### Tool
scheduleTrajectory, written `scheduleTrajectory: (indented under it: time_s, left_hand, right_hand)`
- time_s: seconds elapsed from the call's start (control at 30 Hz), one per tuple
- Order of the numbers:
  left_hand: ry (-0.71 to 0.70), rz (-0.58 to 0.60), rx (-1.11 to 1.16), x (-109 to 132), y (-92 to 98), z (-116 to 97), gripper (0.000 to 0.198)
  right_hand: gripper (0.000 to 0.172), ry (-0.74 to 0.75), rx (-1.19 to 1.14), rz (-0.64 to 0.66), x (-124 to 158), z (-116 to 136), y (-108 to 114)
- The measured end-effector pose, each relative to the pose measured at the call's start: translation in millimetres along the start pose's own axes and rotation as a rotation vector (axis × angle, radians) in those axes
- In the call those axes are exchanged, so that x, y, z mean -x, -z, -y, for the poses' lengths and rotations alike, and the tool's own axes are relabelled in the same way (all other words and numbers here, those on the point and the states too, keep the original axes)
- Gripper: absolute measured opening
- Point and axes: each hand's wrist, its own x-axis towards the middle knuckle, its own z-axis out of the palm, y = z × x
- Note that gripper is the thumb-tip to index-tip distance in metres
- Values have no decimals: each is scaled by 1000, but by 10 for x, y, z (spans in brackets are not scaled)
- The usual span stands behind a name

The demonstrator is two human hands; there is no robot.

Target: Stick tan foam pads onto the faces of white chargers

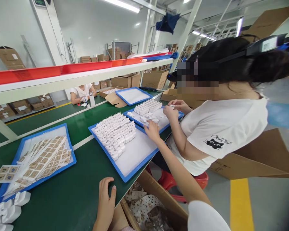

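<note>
My right hand (152,131) reaches over the blue rim between two trays, fingers apart, its fingertips at loose white plug pieces (151,118) in the far blue-rimmed tray (162,127). Whether they touch a piece is hard to see. My left hand (106,199) lies at the green table's near edge, fingers loosely bent and thumb apart, with nothing in it. Between my hands and the far side, the middle blue-rimmed tray (137,157) bears rows of white plug adapters (115,131), pins upward. Upright rows of plugs (148,106) also stand in the far tray.
A co-worker (221,122) sits at right, both hands around a small white piece. Left is a tray (71,141) of brown-and-white sticker sheets (45,157); white plugs (12,208) lie nearby. A carton (156,192) stands below the table edge; a shelf (86,72) crosses above.
</note>
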Motion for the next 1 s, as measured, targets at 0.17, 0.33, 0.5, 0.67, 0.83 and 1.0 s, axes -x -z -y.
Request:
scheduleTrajectory:
  time_s: [0.17,0.33,0.5,0.67,0.83,1.0]
  left_hand:
    - [-115,-64,-12,10,4,-11,37]
    - [-158,-118,32,-11,39,17,29]
    - [-161,-115,86,4,99,-45,29]
    - [-139,74,356,124,60,-371,47]
    - [-86,21,654,320,148,-766,45]
    - [-180,34,468,516,604,-884,19]
  right_hand:
    - [56,520,-141,260,766,533,-269]
    - [45,571,-145,277,1133,706,-434]
    - [27,388,-173,131,1177,553,-273]
    - [27,274,-304,-8,2012,888,-96]
    - [31,467,-569,-183,2923,1538,119]
    - [24,707,-627,-80,2845,1729,502]
